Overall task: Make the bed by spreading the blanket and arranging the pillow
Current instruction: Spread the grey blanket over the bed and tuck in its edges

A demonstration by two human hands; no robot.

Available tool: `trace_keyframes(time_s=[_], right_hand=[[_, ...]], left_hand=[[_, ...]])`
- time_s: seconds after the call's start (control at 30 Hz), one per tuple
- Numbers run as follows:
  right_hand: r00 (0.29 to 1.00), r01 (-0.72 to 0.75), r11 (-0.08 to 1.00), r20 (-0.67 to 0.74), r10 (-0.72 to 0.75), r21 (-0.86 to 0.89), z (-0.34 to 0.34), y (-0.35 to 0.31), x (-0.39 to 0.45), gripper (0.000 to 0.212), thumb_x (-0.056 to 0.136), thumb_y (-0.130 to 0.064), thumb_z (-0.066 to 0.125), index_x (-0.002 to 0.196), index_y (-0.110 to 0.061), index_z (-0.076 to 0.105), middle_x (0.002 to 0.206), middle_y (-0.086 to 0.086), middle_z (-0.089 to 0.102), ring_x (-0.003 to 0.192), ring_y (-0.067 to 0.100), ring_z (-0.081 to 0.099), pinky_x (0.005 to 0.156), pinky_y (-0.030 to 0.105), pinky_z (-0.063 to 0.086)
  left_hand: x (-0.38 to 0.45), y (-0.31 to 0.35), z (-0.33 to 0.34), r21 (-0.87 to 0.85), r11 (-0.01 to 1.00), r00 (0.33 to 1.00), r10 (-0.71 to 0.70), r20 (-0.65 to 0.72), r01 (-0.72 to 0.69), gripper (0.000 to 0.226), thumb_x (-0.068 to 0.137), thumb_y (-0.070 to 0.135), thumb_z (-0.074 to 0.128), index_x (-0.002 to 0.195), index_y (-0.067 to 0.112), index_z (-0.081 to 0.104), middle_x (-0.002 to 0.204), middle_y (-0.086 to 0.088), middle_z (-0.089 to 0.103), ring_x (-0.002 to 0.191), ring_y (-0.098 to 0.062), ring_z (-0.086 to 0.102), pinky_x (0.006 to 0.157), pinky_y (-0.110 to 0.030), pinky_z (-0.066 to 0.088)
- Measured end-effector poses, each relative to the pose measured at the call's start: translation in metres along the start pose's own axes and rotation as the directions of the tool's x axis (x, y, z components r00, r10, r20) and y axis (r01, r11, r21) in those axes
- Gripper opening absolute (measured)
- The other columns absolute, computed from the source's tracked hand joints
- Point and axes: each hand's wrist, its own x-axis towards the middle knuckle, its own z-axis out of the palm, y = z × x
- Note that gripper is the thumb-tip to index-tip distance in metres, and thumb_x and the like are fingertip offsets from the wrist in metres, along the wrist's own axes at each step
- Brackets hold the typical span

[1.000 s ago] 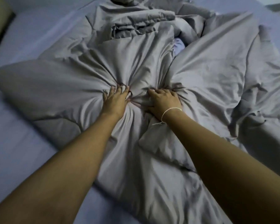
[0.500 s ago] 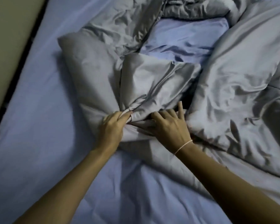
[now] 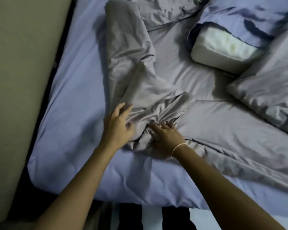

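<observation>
The grey blanket (image 3: 140, 87) lies crumpled on the lavender bed sheet (image 3: 70, 117), with one long fold running up the left and a larger mass at the right edge. My right hand (image 3: 166, 136) is clenched in a bunched corner of the blanket near the bed's front edge. My left hand (image 3: 118, 128) rests against the same bunch from the left, fingers spread and holding nothing. A white pillow (image 3: 223, 47), half out of its lavender case, lies at the upper right, partly under the blanket.
A beige wall (image 3: 15, 80) runs along the left, with a dark gap between it and the mattress. The mattress corner (image 3: 38, 176) is at the lower left. Dark and pale shapes (image 3: 131, 216) show below the front edge.
Both hands have dragged the bunched blanket toward the front edge of the bed, uncovering the sheet and the pillow. My left hand has let go of the fabric and opened.
</observation>
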Motion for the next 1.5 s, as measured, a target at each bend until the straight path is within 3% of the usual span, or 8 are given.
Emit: trace_keyframes(time_s=[0.13,0.27,0.5,0.73,1.0,1.13,1.3,1.5], right_hand=[[0.987,0.157,0.987,-0.031,-0.158,-0.036,0.030,-0.033,-0.049,0.062,0.075,-0.029,0.062,0.135,-0.021,0.050,0.128,0.013,0.059,0.101,0.040,0.058,0.089,0.043,0.047],[0.999,0.037,0.991,0.017,-0.039,0.125,0.042,-0.030,-0.085,0.069,0.078,-0.042,0.052,0.144,-0.036,0.033,0.138,0.006,0.049,0.114,0.037,0.053,0.094,0.044,0.046],[0.836,-0.159,0.967,-0.494,0.239,0.199,0.015,-0.029,-0.067,0.062,0.080,-0.055,0.056,0.133,-0.023,0.051,0.139,0.015,0.047,0.127,0.037,0.045,0.102,0.049,0.041],[0.961,-0.124,0.871,-0.159,0.224,0.476,0.014,-0.111,0.022,0.097,0.074,-0.026,0.079,0.150,-0.024,0.020,0.154,0.011,0.026,0.136,0.031,0.036,0.106,0.035,0.037],[0.961,-0.271,0.412,0.273,0.055,0.870,0.024,-0.176,0.040,0.084,0.089,0.018,0.037,0.145,-0.043,0.021,0.141,-0.003,0.043,0.090,0.014,0.064,0.073,0.033,0.059],[0.942,-0.300,0.510,0.334,0.026,0.806,0.020,-0.173,0.041,0.071,0.092,0.010,0.042,0.145,-0.035,0.030,0.143,-0.001,0.046,0.106,0.015,0.057,0.073,0.022,0.049],[0.937,-0.189,0.649,0.332,-0.105,0.737,0.040,-0.193,0.040,0.065,0.088,0.024,0.035,0.145,-0.008,0.027,0.139,0.015,0.044,0.130,0.026,0.044,0.077,0.007,0.045],[0.820,0.141,0.887,0.450,-0.354,0.440,0.112,-0.246,0.012,0.059,0.084,0.005,0.041,0.141,-0.011,0.042,0.142,0.012,0.047,0.128,0.028,0.048,0.104,0.009,0.025]], left_hand=[[0.019,0.025,0.011,0.086,0.973,0.974,0.218,-0.059,-0.213,0.061,0.082,0.051,0.053,0.138,0.027,0.047,0.151,-0.015,0.032,0.136,-0.038,0.032,0.107,-0.057,0.033],[0.033,0.019,0.038,0.272,0.948,0.960,0.088,0.267,-0.163,0.080,0.076,0.060,0.063,0.145,0.042,0.026,0.159,-0.008,-0.012,0.144,-0.041,-0.007,0.108,-0.068,0.008],[0.020,-0.072,0.027,-0.030,0.997,0.959,0.075,0.274,-0.069,0.049,0.093,0.021,0.023,0.136,0.030,0.046,0.149,-0.012,0.033,0.134,-0.033,0.037,0.111,-0.047,0.032],[-0.042,-0.161,-0.040,-0.160,0.984,0.996,-0.072,0.054,0.080,0.053,0.077,-0.015,0.045,0.123,0.006,0.061,0.140,-0.010,0.048,0.132,-0.023,0.043,0.107,-0.018,0.028],[-0.043,-0.139,-0.070,-0.627,0.606,0.760,-0.650,-0.035,0.490,0.071,0.085,0.051,0.061,0.141,0.015,0.038,0.141,-0.001,0.048,0.127,-0.014,0.045,0.096,-0.019,0.035],[-0.046,-0.163,-0.067,-0.392,0.712,0.746,-0.660,-0.089,0.583,0.089,0.079,0.006,0.065,0.150,0.006,0.012,0.153,-0.018,0.025,0.140,-0.030,0.026,0.112,-0.030,0.025],[-0.071,-0.215,-0.108,-0.312,0.700,0.677,-0.709,-0.197,0.642,0.067,0.080,-0.003,0.059,0.143,0.004,0.036,0.143,-0.021,0.044,0.132,-0.030,0.042,0.108,-0.027,0.026],[-0.106,-0.192,-0.124,-0.027,0.980,0.977,-0.200,-0.080,0.198,0.044,0.089,0.019,0.036,0.127,0.010,0.058,0.130,-0.013,0.058,0.118,-0.030,0.054,0.105,-0.044,0.038]])
